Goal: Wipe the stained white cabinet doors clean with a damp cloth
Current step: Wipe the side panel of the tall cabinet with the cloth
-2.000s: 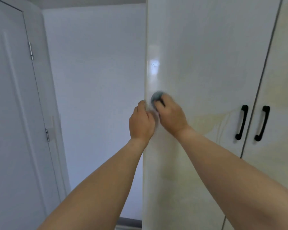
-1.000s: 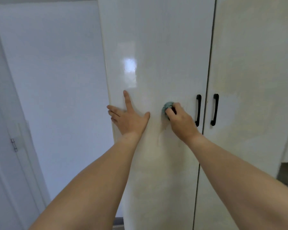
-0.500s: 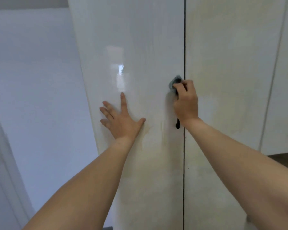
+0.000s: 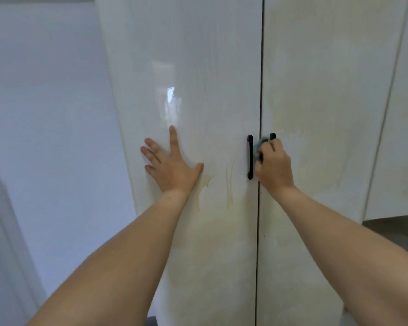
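Two tall glossy white cabinet doors fill the view, shut together. The left door (image 4: 198, 78) carries yellowish drip stains beside and below my left hand (image 4: 172, 165), which presses flat on it with fingers spread. The right door (image 4: 327, 90) shows broad yellow smears. My right hand (image 4: 275, 168) grips a balled grey-green cloth (image 4: 260, 144) at the seam, between the two black handles. The left handle (image 4: 250, 157) is in full sight; only the top of the right handle (image 4: 272, 136) shows above my fingers.
A plain white wall (image 4: 52, 114) runs along the left, with a white door frame (image 4: 3, 220) at the far left. Another white cabinet panel (image 4: 400, 137) stands to the right, with a dark gap (image 4: 391, 222) under it.
My right hand has dropped with the cloth from above the handles to between them. The left handle has come into sight. My left hand stays flat on the left door.
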